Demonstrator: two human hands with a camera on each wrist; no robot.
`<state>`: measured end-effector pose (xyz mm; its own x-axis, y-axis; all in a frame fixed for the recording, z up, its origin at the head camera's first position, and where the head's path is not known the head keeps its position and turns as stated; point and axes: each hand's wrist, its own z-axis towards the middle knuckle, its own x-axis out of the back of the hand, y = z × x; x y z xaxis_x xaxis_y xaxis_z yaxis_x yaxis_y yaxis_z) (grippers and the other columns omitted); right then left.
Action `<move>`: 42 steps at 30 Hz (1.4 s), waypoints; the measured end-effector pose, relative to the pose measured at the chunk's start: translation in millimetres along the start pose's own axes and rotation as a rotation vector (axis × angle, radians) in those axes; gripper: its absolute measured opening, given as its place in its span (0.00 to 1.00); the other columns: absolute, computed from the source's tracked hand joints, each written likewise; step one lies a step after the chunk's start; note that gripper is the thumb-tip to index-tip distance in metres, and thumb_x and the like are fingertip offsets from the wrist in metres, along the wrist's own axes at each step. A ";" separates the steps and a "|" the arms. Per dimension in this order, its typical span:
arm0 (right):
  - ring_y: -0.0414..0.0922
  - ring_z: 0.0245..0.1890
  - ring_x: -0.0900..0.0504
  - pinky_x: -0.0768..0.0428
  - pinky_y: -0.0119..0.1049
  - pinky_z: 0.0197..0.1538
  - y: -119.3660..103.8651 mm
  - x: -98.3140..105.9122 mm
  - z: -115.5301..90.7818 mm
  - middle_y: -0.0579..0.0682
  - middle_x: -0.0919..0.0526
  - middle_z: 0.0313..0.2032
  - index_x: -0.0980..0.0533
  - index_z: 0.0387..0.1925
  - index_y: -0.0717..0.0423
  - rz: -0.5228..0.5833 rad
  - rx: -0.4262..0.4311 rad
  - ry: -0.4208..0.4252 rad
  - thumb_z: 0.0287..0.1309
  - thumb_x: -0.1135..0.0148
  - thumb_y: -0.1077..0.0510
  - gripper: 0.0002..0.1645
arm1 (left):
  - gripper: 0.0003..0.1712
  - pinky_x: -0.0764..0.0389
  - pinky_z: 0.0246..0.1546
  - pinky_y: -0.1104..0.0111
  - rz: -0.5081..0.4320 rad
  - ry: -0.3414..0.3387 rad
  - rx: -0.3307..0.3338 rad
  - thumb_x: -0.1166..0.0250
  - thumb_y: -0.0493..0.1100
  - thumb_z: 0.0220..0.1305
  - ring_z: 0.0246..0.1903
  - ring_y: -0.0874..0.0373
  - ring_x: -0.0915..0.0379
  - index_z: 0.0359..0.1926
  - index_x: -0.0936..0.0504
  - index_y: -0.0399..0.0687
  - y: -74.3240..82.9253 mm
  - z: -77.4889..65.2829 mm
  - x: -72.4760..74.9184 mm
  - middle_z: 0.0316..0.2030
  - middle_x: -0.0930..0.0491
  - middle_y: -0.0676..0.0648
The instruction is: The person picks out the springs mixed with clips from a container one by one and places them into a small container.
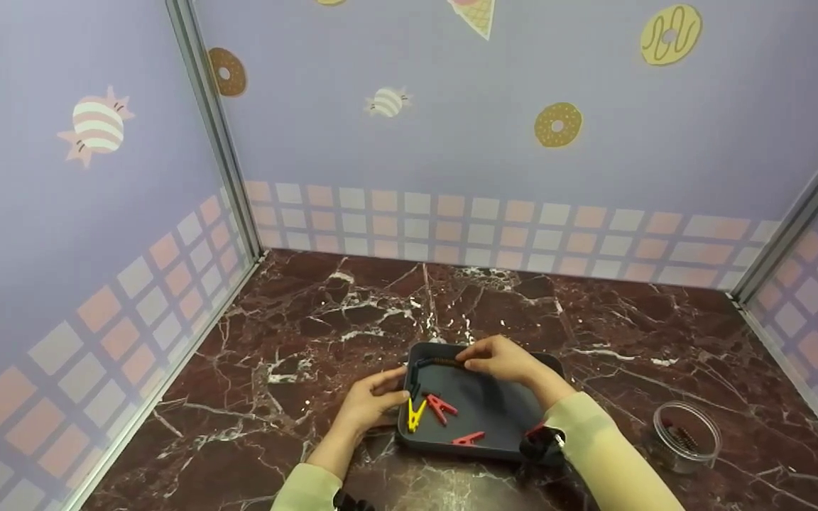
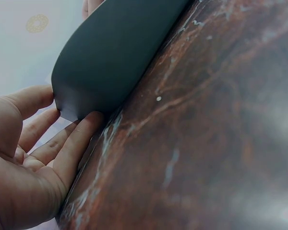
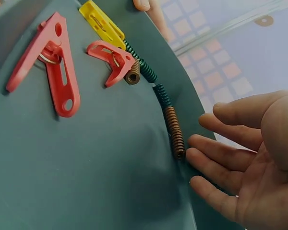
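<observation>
A dark grey tray (image 1: 494,411) lies on the marbled table. Its left wall is touched by my left hand (image 1: 368,403), whose extended fingers and thumb meet the outer side in the left wrist view. Over the far rim is my right hand (image 1: 501,360), its relaxed fingers beside a brown coil spring (image 3: 174,127) and holding nothing in the right wrist view. Dark green springs (image 3: 147,70) line up with it along the wall. A second brown spring (image 3: 133,74) lies by a small red clip (image 3: 116,61). Nearby are a yellow clip (image 3: 103,24) and a larger red clip (image 3: 53,64).
A round clear plastic tub (image 1: 686,434) with dark springs inside stands right of the tray. White specks (image 1: 451,326) dot the table behind the tray. Patterned panels (image 1: 409,156) wall in the back and both sides. A further red clip (image 1: 469,438) lies near the tray's front.
</observation>
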<state>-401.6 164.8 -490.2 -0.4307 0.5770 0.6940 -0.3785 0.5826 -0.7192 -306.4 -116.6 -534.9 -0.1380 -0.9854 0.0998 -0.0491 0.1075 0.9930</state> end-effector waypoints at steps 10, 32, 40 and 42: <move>0.55 0.46 0.11 0.13 0.43 0.46 -3.2 -9.9 5.7 0.59 0.10 0.46 0.14 0.50 0.64 -0.149 0.025 0.024 0.61 0.30 0.63 0.15 | 0.32 0.11 0.45 0.50 -0.089 -0.026 0.037 0.33 0.35 0.68 0.51 0.40 0.15 0.72 0.28 0.36 2.8 -1.8 -1.1 0.69 0.31 0.26; 0.50 0.33 0.11 0.12 0.45 0.39 -25.3 -19.8 19.7 0.56 0.08 0.36 0.10 0.38 0.58 -0.447 0.045 0.016 0.53 0.22 0.61 0.09 | 0.32 0.11 0.46 0.50 -0.081 -0.017 0.045 0.31 0.36 0.67 0.52 0.40 0.15 0.71 0.27 0.37 2.0 -1.5 0.2 0.67 0.26 0.28; 0.45 0.31 0.14 0.15 0.40 0.36 -21.8 -19.8 21.9 0.54 0.09 0.35 0.11 0.37 0.57 -0.429 0.096 -0.049 0.54 0.22 0.61 0.08 | 0.32 0.10 0.43 0.54 -0.069 -0.011 0.045 0.31 0.37 0.68 0.48 0.44 0.13 0.71 0.27 0.38 2.7 -1.5 -0.8 0.67 0.26 0.28; 0.43 0.30 0.15 0.15 0.39 0.36 -22.5 -19.2 22.0 0.53 0.09 0.34 0.11 0.35 0.56 -0.429 0.098 -0.056 0.55 0.23 0.61 0.06 | 0.32 0.10 0.43 0.54 -0.059 -0.008 0.040 0.31 0.37 0.68 0.48 0.44 0.14 0.71 0.26 0.38 2.9 -1.1 -1.2 0.66 0.26 0.28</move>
<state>-402.8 128.0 -488.2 -0.2599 0.2613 0.9296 -0.6074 0.7041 -0.3677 -305.2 -115.3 -532.0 -0.1417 -0.9891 0.0405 -0.0970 0.0545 0.9938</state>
